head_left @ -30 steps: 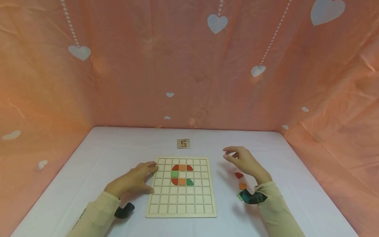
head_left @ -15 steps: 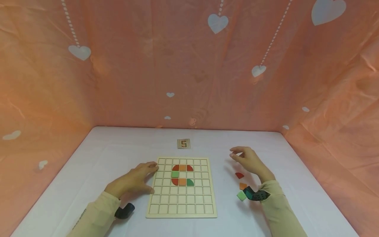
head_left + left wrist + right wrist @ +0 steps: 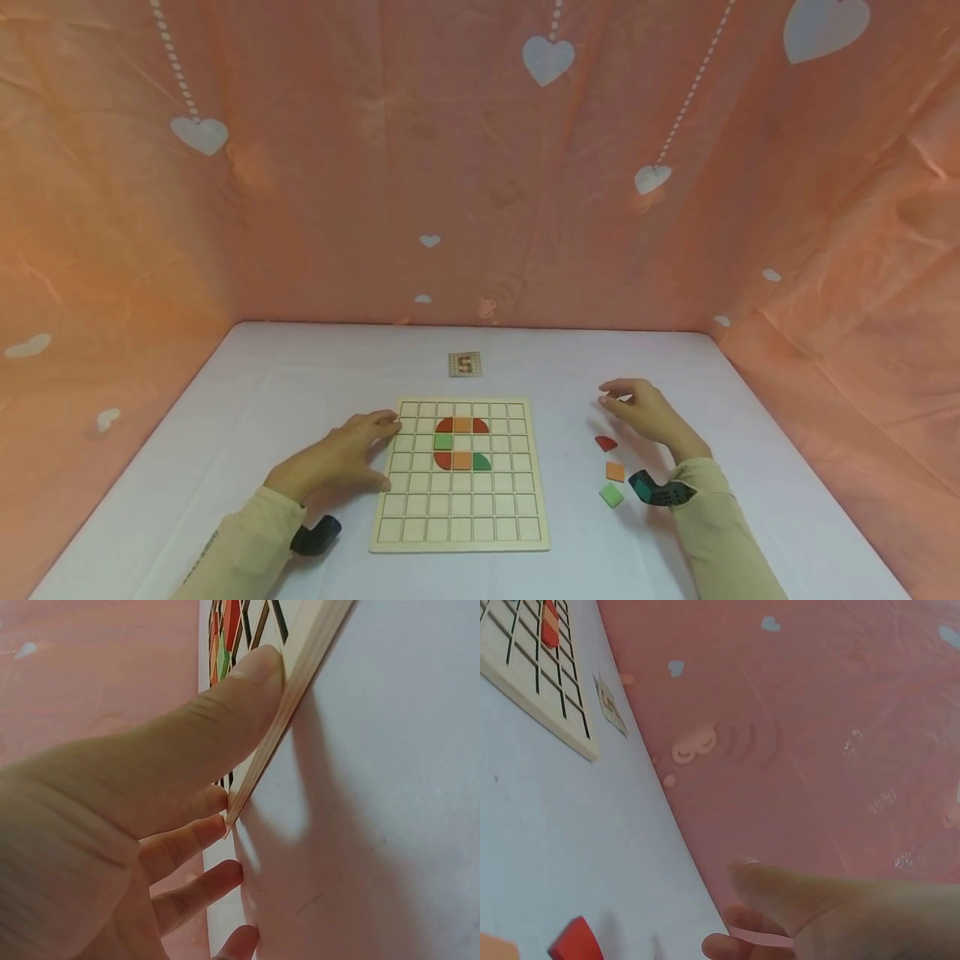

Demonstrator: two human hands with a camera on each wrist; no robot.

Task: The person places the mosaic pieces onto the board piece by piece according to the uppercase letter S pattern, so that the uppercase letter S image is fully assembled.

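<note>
- A white-covered counter (image 3: pixel 315 367) fills the lower part of the head view, enclosed by an orange-pink drape (image 3: pixel 450 167) with pale hearts (image 3: pixel 548 60), some on dotted strings.
- On it lies a pale grid board (image 3: pixel 451 482), its upper cells bearing coloured pieces (image 3: pixel 462 460) in red, orange and green; a small patterned card (image 3: pixel 465 364) lies just beyond.
- Right of the board, a red piece (image 3: pixel 606 443), an orange square (image 3: pixel 615 472) and a light green square (image 3: pixel 611 496) form a loose row.
- The left hand (image 3: pixel 341 454) touches the board's left edge, its grip relaxed and spread.
- The right hand (image 3: pixel 648 412) is near the red piece, its grip loose, a gap between thumb and fingers.
- The left wrist view reveals the board's wooden side and the thumb (image 3: pixel 255 675) resting on its edge.
- The right wrist view brings out the red piece's thickness; only the head view shows the light green square.
</note>
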